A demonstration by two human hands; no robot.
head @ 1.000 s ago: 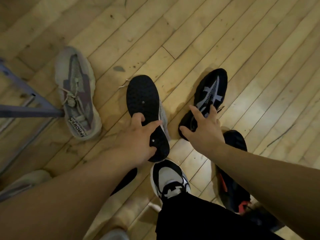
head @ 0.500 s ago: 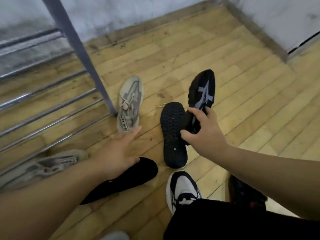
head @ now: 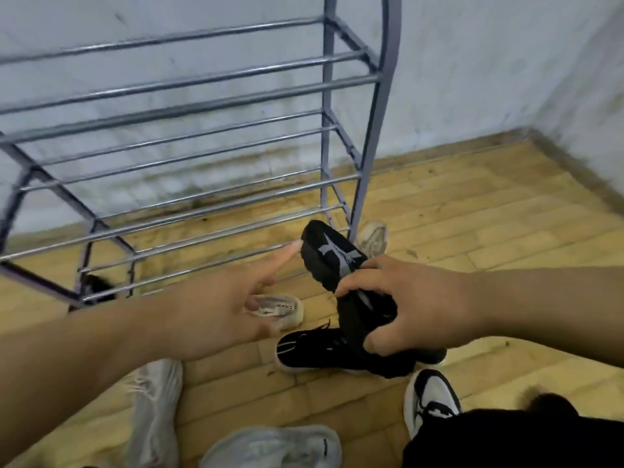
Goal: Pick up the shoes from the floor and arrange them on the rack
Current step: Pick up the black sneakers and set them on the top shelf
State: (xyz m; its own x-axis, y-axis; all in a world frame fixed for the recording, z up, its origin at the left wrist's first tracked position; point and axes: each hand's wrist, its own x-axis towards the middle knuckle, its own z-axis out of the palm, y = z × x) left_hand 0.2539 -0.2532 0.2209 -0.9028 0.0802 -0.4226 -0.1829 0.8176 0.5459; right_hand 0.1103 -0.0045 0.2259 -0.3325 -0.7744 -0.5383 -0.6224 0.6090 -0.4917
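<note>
- Currently the right hand [head: 398, 305] is clamped on a black shoe [head: 332, 261] with a grey cross mark. It holds the shoe in the air just in front of the rack [head: 189, 113], toe tilted up toward the lower bars. A second dark mass under the palm may be its pair, though I cannot tell for sure.
- The left hand [head: 216, 309] is spread, fingers straight and holding nothing, its forefinger close to the held shoe's toe.
- Grip: the fingers wrap only the middle and heel. If two shoes are bunched there, the lower one could slide out as the arm reaches forward.
- Shelves: they are spaced bars, not boards. A shoe set down toe-first, or resting on a single bar, could tip through the gap and drop to the floor [head: 472, 214].
- Frame: the rack looks light, so a shove from the toe against a bar might shift it.
- Footing: a beige shoe [head: 280, 309] lies under the left hand, a black sneaker [head: 320, 349] with a white sole lies under the right, and pale shoes [head: 152, 410] lie nearer the person. Leaning or stepping in could mean treading on one.
</note>
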